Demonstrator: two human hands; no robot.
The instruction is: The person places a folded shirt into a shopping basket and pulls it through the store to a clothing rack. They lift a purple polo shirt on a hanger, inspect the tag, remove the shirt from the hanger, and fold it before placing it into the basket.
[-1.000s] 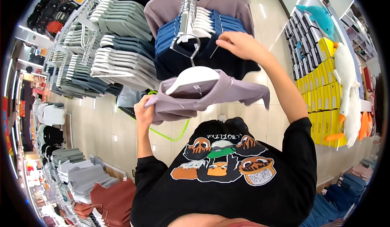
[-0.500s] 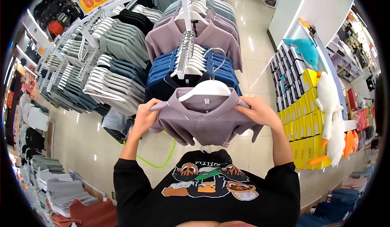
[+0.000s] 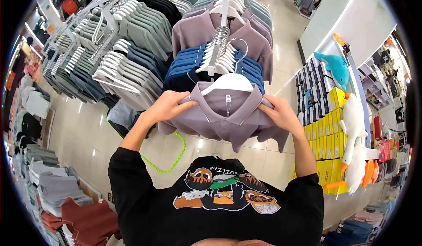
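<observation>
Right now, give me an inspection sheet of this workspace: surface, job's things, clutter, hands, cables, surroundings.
Surface: glossy tiled floor; no table in view.
Job's things: mauve polo shirt on a white hanger, close to the rack rail.
Clutter: grey bundle low beside the rack, unclear what it is.
Hands: left hand and right hand each grip a shirt shoulder.
Cables: green cord looped on the floor.
Surroundings: hung polos, yellow boxes, plush goose.

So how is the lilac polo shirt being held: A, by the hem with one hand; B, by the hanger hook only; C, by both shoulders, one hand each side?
C: the left hand and the right hand each grip one shoulder of the lilac polo shirt, which sits on a white hanger.
</observation>
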